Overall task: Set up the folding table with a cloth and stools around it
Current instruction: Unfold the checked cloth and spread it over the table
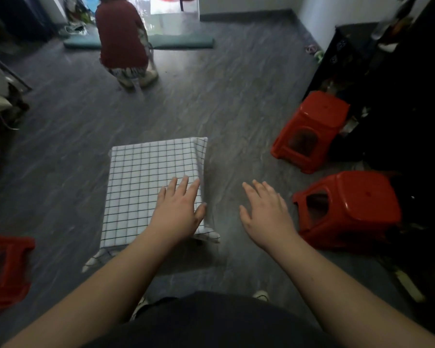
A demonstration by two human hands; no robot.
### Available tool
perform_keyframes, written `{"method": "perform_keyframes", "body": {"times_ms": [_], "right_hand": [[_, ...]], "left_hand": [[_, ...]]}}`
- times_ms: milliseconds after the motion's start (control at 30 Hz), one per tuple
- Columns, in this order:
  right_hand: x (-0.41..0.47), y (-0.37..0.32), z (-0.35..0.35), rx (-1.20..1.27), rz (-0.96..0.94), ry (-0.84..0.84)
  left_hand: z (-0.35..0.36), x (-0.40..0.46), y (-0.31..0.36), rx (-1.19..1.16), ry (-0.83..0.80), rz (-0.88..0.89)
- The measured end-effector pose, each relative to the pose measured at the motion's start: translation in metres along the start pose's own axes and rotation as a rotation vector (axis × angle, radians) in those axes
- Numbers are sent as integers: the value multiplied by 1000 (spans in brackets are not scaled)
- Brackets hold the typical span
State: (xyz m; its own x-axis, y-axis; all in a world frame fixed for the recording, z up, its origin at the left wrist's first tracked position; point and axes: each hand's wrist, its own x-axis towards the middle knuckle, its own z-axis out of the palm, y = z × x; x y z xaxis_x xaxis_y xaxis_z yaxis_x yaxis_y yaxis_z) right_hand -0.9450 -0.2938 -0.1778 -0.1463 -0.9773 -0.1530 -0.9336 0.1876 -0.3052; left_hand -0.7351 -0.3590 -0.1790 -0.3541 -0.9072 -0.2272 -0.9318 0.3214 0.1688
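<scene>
While stools flank it, cloth covers table.

Grey streaked floor runs far ahead of hands. Person in dark red top crouches well ahead, back turned. Teal mat lies beyond, at bright doorway — daylight glare spilling in. White wall far right with grey skirting. Dark cabinet fills right side, cluttered, dim. Clutter at left edge, blurred.
</scene>
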Motion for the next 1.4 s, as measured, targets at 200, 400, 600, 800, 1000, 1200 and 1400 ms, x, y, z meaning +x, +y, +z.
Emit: {"method": "perform_keyframes", "body": {"times_ms": [200, 400, 600, 800, 1000, 1200, 1400], "right_hand": [[19, 70, -45, 29, -70, -26], [79, 95, -72, 27, -142, -15], [166, 107, -72, -13, -184, -45], [290, 97, -60, -68, -252, -134], [409, 55, -64, -167, -423, -249], [510, 12, -53, -194, -551, -326], [591, -8, -13, -192, -671, -440]], "left_hand": [[-12, 25, 85, -26, 30, -32], [-21, 69, 108, -10, 24, -101], [-16, 146, 105, -64, 31, -167], [-4, 246, 67, -112, -20, -256], [-22, 326, 7, -178, -56, -388], [-32, 377, -42, -242, -53, -558], [-5, 431, -72, -356, -55, -713]]}}
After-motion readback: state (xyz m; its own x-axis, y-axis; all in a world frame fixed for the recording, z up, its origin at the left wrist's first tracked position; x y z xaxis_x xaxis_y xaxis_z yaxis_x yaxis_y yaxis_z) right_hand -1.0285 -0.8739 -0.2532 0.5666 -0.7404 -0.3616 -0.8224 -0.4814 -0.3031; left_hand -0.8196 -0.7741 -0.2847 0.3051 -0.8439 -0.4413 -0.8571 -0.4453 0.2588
